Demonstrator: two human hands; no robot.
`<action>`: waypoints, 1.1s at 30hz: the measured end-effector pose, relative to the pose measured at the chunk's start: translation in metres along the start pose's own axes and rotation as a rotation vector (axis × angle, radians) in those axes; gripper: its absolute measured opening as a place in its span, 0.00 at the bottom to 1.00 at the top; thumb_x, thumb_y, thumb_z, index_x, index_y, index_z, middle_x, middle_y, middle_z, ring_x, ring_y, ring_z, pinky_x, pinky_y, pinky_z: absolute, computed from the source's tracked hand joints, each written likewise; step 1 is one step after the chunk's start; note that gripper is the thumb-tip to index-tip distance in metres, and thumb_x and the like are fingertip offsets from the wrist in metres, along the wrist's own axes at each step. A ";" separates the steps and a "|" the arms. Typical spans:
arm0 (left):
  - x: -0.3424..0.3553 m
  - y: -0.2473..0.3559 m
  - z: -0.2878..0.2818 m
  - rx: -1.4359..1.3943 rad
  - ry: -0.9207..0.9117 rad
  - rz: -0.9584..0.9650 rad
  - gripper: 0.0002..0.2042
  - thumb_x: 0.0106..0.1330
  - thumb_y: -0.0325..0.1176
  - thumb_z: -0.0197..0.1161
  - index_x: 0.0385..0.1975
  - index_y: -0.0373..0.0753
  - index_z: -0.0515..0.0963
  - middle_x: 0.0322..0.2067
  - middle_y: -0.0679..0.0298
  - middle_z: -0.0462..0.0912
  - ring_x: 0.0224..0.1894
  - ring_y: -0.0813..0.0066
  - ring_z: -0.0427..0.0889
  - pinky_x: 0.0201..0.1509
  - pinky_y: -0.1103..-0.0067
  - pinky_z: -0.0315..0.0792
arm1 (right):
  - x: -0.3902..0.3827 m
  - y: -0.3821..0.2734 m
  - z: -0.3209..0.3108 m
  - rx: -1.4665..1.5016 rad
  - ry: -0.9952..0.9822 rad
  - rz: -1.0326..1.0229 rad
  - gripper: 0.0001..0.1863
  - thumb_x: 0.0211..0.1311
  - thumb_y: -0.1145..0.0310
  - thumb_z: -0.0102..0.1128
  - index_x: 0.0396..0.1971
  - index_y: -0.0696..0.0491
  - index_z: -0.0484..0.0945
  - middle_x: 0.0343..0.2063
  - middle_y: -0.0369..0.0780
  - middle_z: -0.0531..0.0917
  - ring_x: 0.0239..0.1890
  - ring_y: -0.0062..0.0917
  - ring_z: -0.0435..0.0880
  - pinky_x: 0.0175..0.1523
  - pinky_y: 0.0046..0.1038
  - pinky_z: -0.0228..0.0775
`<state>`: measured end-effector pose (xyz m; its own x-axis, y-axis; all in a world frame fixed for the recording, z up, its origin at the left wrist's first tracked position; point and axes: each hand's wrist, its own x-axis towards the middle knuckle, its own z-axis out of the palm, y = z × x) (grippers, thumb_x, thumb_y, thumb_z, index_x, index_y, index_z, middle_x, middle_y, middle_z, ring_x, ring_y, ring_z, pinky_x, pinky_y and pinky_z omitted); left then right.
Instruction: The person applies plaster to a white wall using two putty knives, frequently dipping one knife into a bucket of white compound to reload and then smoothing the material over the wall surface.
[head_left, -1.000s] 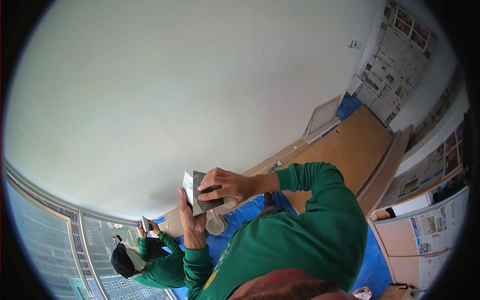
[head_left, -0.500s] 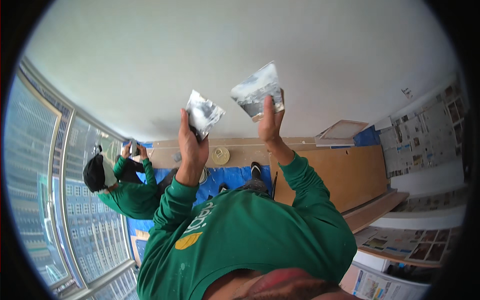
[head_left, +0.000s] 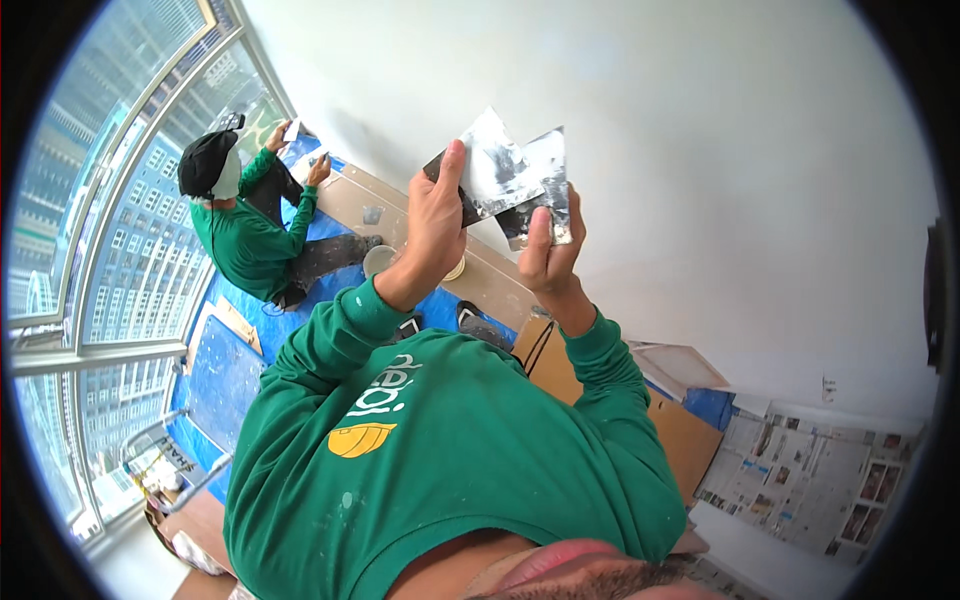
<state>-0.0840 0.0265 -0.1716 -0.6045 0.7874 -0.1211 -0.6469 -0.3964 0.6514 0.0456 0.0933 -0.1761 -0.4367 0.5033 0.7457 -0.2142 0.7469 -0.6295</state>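
My left hand (head_left: 436,222) is closed round a putty knife (head_left: 492,160), its thumb lying on the broad metal blade smeared with white and grey filler. A second putty knife (head_left: 548,160), similarly coated, is gripped in my right hand (head_left: 553,255), thumb against the lower part of the blade. The two blades overlap in front of the pale wall (head_left: 700,150), the left-hand one covering part of the other. My fingers hide most of both handles.
At the left a person in green (head_left: 245,240) sits by the windows (head_left: 140,200), holding a small white thing. Blue sheeting (head_left: 335,285) and a bucket (head_left: 380,260) lie beyond my left arm. Newspaper (head_left: 790,475) covers surfaces at the right, near a leaning brown board (head_left: 690,440).
My view has turned toward the windows and the seated person. Both putty knives, held apart before, have come together so that their blades overlap.
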 end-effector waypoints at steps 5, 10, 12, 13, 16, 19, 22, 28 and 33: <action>0.011 -0.004 0.015 -0.026 0.056 0.072 0.20 0.78 0.47 0.56 0.47 0.31 0.77 0.42 0.61 0.85 0.42 0.74 0.86 0.48 0.74 0.82 | 0.007 0.040 -0.042 0.073 -0.309 0.312 0.09 0.70 0.76 0.52 0.47 0.61 0.74 0.33 0.43 0.78 0.30 0.29 0.76 0.37 0.29 0.68; 0.014 -0.013 0.008 -0.090 0.101 0.107 0.20 0.76 0.48 0.58 0.54 0.37 0.75 0.49 0.63 0.84 0.49 0.72 0.85 0.53 0.73 0.80 | 0.021 0.069 -0.083 1.857 -0.378 1.206 0.14 0.81 0.59 0.43 0.43 0.54 0.72 0.24 0.33 0.77 0.15 0.16 0.70 0.21 0.21 0.57; 0.015 -0.021 0.008 -0.087 0.128 0.144 0.20 0.76 0.49 0.58 0.52 0.36 0.75 0.47 0.63 0.84 0.47 0.75 0.85 0.52 0.75 0.80 | 0.011 0.065 -0.073 2.268 -0.543 1.279 0.12 0.81 0.59 0.42 0.42 0.53 0.69 0.19 0.33 0.71 0.11 0.15 0.64 0.18 0.21 0.51; 0.013 -0.024 0.012 -0.082 0.157 0.162 0.20 0.76 0.49 0.57 0.51 0.35 0.76 0.45 0.63 0.85 0.45 0.75 0.85 0.51 0.75 0.81 | 0.004 0.062 -0.063 2.383 -0.609 1.271 0.12 0.81 0.59 0.42 0.44 0.53 0.68 0.17 0.34 0.70 0.11 0.17 0.63 0.18 0.21 0.51; 0.011 -0.034 0.007 -0.040 0.181 0.210 0.21 0.76 0.49 0.58 0.51 0.35 0.75 0.44 0.64 0.85 0.43 0.76 0.85 0.50 0.75 0.81 | 0.007 0.054 -0.043 2.379 -0.529 1.425 0.11 0.81 0.61 0.43 0.44 0.53 0.69 0.16 0.34 0.69 0.11 0.17 0.62 0.18 0.21 0.51; 0.001 -0.041 0.008 0.049 0.200 0.224 0.23 0.75 0.51 0.58 0.52 0.35 0.75 0.44 0.63 0.85 0.44 0.75 0.86 0.50 0.75 0.81 | 0.005 0.085 -0.008 2.015 -0.402 1.513 0.11 0.79 0.60 0.47 0.39 0.51 0.72 0.18 0.31 0.70 0.11 0.16 0.60 0.19 0.20 0.51; -0.017 -0.032 0.021 -0.038 0.208 0.160 0.24 0.76 0.52 0.56 0.54 0.34 0.75 0.45 0.61 0.86 0.46 0.73 0.87 0.52 0.75 0.81 | 0.010 0.123 0.037 1.583 -0.221 1.486 0.14 0.79 0.57 0.48 0.36 0.50 0.75 0.19 0.30 0.71 0.12 0.15 0.59 0.19 0.18 0.52; -0.071 -0.011 -0.003 -1.126 -0.255 -0.202 0.11 0.78 0.34 0.47 0.31 0.38 0.68 0.16 0.72 0.67 0.14 0.85 0.64 0.15 0.87 0.63 | 0.038 0.092 0.052 1.393 -0.319 1.020 0.17 0.77 0.57 0.54 0.50 0.56 0.76 0.38 0.36 0.86 0.31 0.17 0.83 0.34 0.20 0.73; -0.100 -0.010 -0.027 -1.158 -0.177 -0.050 0.09 0.76 0.29 0.46 0.33 0.38 0.71 0.18 0.69 0.70 0.15 0.84 0.67 0.16 0.87 0.65 | 0.032 0.033 0.089 1.208 -0.467 0.941 0.20 0.76 0.57 0.56 0.52 0.60 0.75 0.44 0.39 0.85 0.41 0.19 0.84 0.46 0.23 0.77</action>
<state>-0.0295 -0.0608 -0.1863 -0.5521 0.8329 0.0381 -0.7604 -0.4843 -0.4327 -0.0526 0.0954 -0.1928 -0.9742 0.2245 0.0244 -0.1617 -0.6180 -0.7694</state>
